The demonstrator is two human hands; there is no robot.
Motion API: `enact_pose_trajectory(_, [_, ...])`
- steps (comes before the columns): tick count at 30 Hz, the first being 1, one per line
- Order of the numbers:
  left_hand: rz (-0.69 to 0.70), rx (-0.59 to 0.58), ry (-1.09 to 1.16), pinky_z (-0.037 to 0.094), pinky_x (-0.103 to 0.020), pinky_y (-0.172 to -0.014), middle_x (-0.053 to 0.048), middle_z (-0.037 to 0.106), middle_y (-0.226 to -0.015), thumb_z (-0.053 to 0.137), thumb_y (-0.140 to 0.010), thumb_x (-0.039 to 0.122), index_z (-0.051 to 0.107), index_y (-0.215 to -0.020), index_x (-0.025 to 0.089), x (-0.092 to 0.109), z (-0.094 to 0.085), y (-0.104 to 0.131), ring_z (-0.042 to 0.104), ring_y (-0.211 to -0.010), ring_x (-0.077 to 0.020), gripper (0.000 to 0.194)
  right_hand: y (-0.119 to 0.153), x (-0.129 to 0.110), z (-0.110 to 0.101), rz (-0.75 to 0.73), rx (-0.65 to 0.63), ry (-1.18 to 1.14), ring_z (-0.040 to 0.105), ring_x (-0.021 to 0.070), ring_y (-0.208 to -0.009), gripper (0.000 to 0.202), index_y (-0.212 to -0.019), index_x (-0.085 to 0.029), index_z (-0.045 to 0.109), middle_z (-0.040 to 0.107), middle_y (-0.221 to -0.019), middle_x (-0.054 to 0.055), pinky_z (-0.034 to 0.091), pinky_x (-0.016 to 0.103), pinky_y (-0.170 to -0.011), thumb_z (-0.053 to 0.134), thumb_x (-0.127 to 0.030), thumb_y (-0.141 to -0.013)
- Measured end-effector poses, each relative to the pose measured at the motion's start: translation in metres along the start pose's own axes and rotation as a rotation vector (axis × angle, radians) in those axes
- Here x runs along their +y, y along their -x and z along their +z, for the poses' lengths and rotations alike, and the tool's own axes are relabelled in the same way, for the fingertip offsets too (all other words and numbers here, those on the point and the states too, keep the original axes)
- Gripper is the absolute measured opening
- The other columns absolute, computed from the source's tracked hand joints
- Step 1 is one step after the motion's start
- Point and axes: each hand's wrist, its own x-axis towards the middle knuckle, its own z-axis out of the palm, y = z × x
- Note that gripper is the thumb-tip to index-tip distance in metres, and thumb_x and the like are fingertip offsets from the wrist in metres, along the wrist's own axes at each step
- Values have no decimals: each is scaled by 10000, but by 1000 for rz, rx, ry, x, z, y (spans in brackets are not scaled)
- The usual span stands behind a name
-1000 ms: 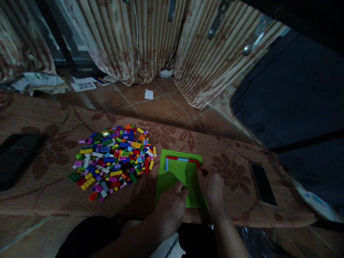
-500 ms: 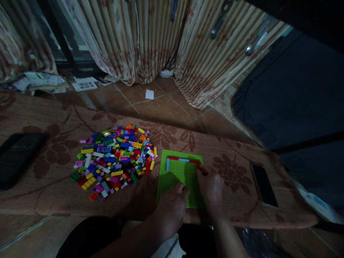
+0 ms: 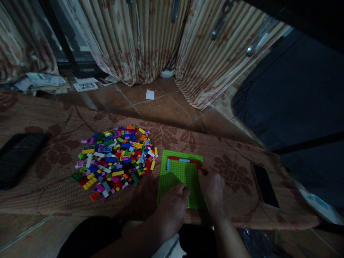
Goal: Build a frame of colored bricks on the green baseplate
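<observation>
A green baseplate (image 3: pixel 178 175) lies on the cloth, with a row of red bricks (image 3: pixel 174 158) and a light blue brick (image 3: pixel 184 160) along its far edge. Another light blue brick (image 3: pixel 168 165) runs down from the row's left end. At the right corner, my right hand (image 3: pixel 213 184) pinches a red brick (image 3: pixel 199 166), its fingers partly covering it. My left hand (image 3: pixel 173 204) rests over the near left part of the baseplate, fingers curled together; whatever they hold, if anything, is hidden.
A heap of mixed loose bricks (image 3: pixel 118 159) spreads left of the baseplate. A dark phone (image 3: pixel 265 185) lies to the right, and a black device (image 3: pixel 20 157) at the far left. Beyond the bench stand striped curtains (image 3: pixel 150 43), with papers (image 3: pixel 86 86) on the tiled floor.
Both hands stay in nearly the same place, the right one still at the red brick by the corner. The whole view has shifted very slightly.
</observation>
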Motion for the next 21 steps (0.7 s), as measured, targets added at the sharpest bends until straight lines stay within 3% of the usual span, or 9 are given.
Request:
enact_pose_trajectory(15, [7, 40, -37, 530, -359, -859, -63, 538, -1175, 431, -790, 92, 532, -1133, 189, 1, 0, -2, 581, -984, -210, 371, 1, -5, 2, -26, 16, 3, 660, 227, -707, 295, -859, -138, 748, 739, -855, 143, 379, 299, -626, 471, -235, -876])
enact_pose_trajectory(21, [18, 60, -40, 534, -350, -839, -67, 532, -1183, 463, -809, 147, 516, -1129, 198, 0, 2, 0, 579, -981, -211, 328, 2, -3, 5, -46, 22, 30, 654, 218, -683, 305, -862, -139, 739, 737, -843, 142, 388, 300, -618, 448, -231, -866])
